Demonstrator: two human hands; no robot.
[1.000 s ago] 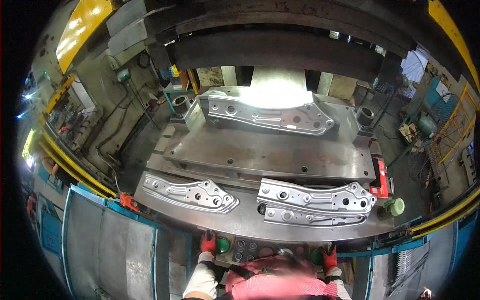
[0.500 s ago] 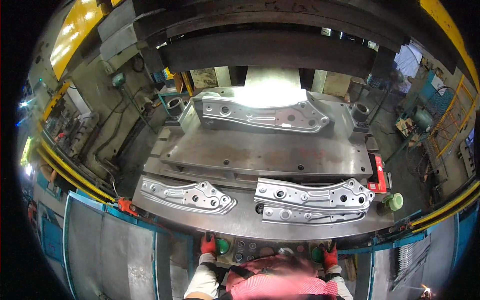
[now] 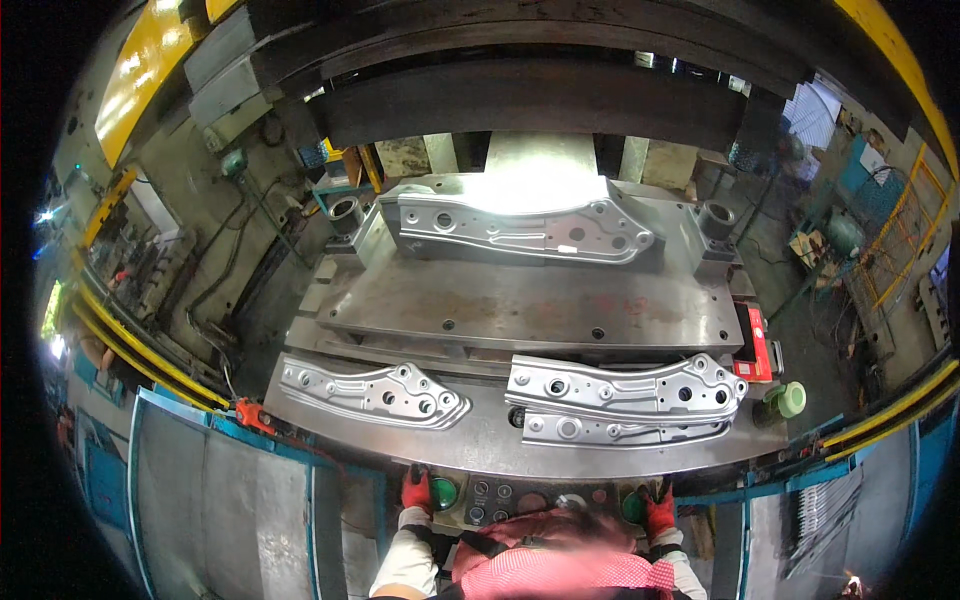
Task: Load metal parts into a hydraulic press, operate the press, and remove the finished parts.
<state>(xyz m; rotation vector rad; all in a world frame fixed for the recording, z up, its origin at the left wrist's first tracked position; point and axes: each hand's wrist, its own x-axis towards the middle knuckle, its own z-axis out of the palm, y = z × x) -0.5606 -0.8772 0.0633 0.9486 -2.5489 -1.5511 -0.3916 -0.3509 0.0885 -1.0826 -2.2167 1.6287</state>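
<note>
From where I stand, the biggest thing is the dark beam (image 3: 540,100), spanning the room high up and well beyond both grips. Next in size is the bench (image 3: 488,425), its near edge just ahead of the two grips. Farther off sits the die (image 3: 530,300), a broad steel block straight ahead of them.

On the die lies a long silver part (image 3: 500,237), well ahead of the grips and roughly as wide as the gap between them. The right pile (image 3: 640,395) of similar parts, overlapping in two rows, lies nearer, ahead of the right grip and reaching to either side of it. The left pile (image 3: 365,390), several nested together, lies ahead of the left grip, mostly out to its left.

The panel (image 3: 491,503) runs between the grips, partly covered by pink cloth. A red box (image 3: 750,345) stands ahead and to the right of the right grip.

The left grip (image 3: 416,490) and right grip (image 3: 660,512) are in red gloves; I can't tell how wide their fingers stand. A green-lidded jar (image 3: 790,400) is ahead and right of the right grip.

Smallest are the green buttons: the left button (image 3: 444,491) just right of the left grip, the right button (image 3: 633,508) just left of the right grip. Whether either is touched, I can't tell.
</note>
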